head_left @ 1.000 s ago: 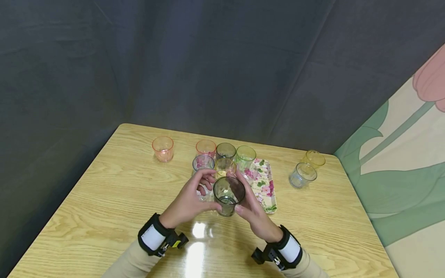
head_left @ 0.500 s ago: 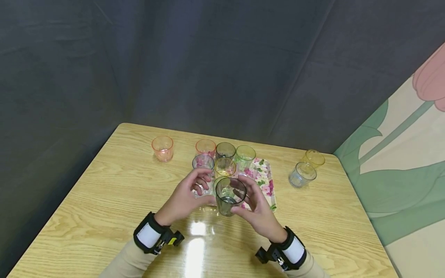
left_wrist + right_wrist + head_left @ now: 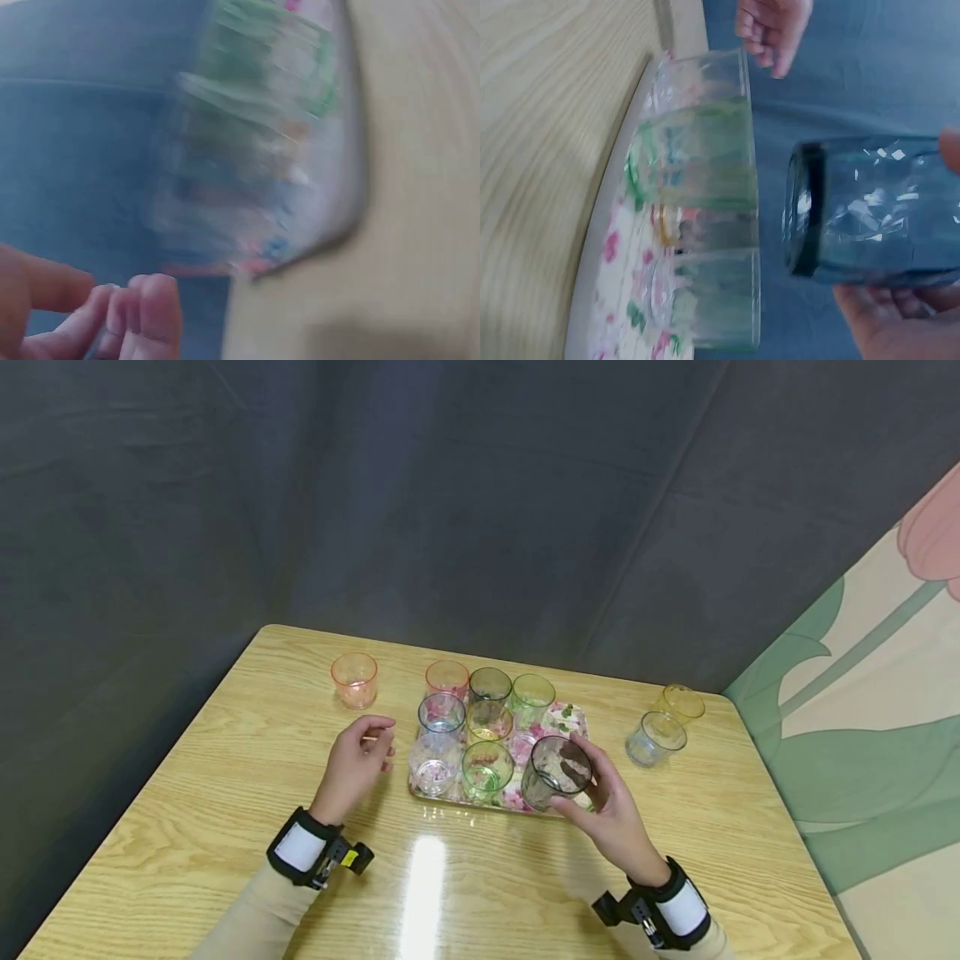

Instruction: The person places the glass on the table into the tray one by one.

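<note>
My right hand [image 3: 611, 814] grips a smoky grey glass [image 3: 557, 772] by its side, thumb in front and fingers behind. The glass is upright, above the right front part of a floral tray [image 3: 576, 714]. In the right wrist view, the held glass [image 3: 877, 217] hangs clear of the glasses on the tray. My left hand [image 3: 352, 768] is over the table, left of the tray, fingers loosely curled round nothing. Nearest to it on the tray are a clear glass [image 3: 433, 768] and a blue-rimmed glass [image 3: 442, 714]. Beside the clear one stands a green glass [image 3: 487, 772].
Further back on the tray are red [image 3: 447, 677], smoky [image 3: 491, 683], green [image 3: 533, 693] and yellow [image 3: 490, 722] glasses. An orange-red glass [image 3: 354, 681] stands on the table at left. At right are a pale blue glass [image 3: 656, 739] and a yellow glass [image 3: 681, 702].
My left hand has let go of the smoky glass and drawn away to the left. My right hand has carried the glass rightward over the tray, uncovering the front green glass.
</note>
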`<state>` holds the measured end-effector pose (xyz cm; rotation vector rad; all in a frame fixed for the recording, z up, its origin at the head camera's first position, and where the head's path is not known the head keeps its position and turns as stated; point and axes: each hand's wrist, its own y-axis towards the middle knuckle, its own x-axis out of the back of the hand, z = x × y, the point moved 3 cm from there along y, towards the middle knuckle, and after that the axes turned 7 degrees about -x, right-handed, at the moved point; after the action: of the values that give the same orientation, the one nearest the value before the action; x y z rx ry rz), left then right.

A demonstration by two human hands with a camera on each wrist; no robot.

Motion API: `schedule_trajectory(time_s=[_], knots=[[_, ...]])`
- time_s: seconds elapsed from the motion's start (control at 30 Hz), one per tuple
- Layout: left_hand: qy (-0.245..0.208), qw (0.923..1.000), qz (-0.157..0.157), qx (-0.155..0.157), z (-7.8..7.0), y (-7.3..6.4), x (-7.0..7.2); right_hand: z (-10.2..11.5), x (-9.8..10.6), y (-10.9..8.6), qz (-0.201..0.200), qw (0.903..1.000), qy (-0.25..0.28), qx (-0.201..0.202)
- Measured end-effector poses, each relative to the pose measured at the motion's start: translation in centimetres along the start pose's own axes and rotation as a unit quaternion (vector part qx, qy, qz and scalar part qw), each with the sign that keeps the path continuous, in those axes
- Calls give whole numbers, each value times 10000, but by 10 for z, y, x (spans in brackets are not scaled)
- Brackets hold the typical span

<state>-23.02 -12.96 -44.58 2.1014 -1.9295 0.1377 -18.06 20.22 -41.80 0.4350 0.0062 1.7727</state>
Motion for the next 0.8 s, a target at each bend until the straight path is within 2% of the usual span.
schedule_trajectory(time_s=[0.17,0.27,0.33,0.4,0.53,0.63,0.8], knots=[[212,9959,452,749,33,-1,-7,-9,7,-3,-247,9981,-365,-433],[70,9926,770,938,46,-4,-16,-14,10,-3,-367,9965,-451,-597],[92,9923,881,867,50,-6,-21,-17,12,-3,-415,9957,-454,-693],[304,9935,918,602,51,-6,-25,-20,13,-3,-456,9942,-499,-839],[906,9928,764,176,51,-6,-29,-27,14,-3,-524,9891,-682,-1193],[1051,9920,685,115,51,-5,-30,-32,13,-2,-562,9847,-897,-1386],[971,9927,678,218,52,-5,-31,-41,10,0,-595,9798,-1170,-1508]])
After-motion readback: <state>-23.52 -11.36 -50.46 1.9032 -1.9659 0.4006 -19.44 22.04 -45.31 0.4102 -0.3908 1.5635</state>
